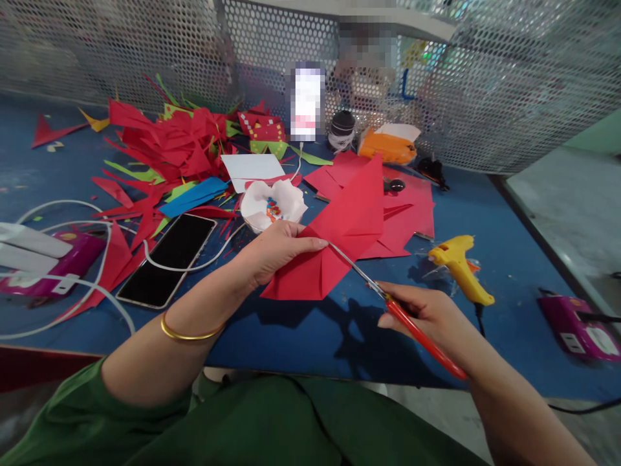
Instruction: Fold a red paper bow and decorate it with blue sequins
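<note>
A folded piece of red paper [347, 223] is pinched in my left hand [281, 249], thumb on top, above the blue table [301, 343]. My right hand [431, 317] grips red-handled scissors [407, 323], their blades pointing up and left against the paper near my left thumb. How far the blades are apart is hard to make out. More red paper sheets [417, 200] lie flat behind the held piece, with the black handle of another tool on them. Just beyond my left hand sits a white paper-lined bowl [252, 204] with small coloured bits.
Red and green paper scraps [179, 142] heap at the back left. A black phone [169, 259] and white cable lie left, near a purple power strip [77, 259]. A yellow glue gun [460, 265] rests right. A lit phone [307, 103] stands before the perforated metal screen [276, 52].
</note>
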Available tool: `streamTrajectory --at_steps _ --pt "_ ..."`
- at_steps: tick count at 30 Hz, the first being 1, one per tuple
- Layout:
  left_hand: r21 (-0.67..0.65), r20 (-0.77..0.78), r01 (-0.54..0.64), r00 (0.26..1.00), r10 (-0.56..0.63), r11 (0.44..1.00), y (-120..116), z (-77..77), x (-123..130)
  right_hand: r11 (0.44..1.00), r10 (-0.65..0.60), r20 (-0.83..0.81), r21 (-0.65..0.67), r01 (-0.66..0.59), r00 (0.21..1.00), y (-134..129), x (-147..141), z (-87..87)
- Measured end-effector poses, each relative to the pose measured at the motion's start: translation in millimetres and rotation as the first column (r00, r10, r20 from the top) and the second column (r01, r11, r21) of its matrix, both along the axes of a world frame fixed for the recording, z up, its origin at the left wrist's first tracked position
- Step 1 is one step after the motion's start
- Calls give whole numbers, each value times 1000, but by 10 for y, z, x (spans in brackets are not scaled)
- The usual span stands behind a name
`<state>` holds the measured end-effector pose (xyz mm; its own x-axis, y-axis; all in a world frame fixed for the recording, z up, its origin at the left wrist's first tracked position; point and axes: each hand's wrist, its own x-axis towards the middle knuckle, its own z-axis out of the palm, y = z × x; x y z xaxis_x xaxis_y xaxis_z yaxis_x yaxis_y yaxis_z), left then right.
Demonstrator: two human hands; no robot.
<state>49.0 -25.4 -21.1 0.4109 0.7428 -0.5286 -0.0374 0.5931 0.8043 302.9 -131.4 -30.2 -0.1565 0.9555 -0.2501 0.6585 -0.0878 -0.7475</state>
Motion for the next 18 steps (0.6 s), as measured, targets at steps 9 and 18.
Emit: streamTrajectory --at_steps 9,18 --pt "32 -7 12 1000 -12 999 -14 -8 4 1000 0 -38 24 1 999 6 8 -24" --pt "76 -13 -39 999 40 996 29 -15 -10 999 -43 -74 -17 42 996 -37 41 -31"
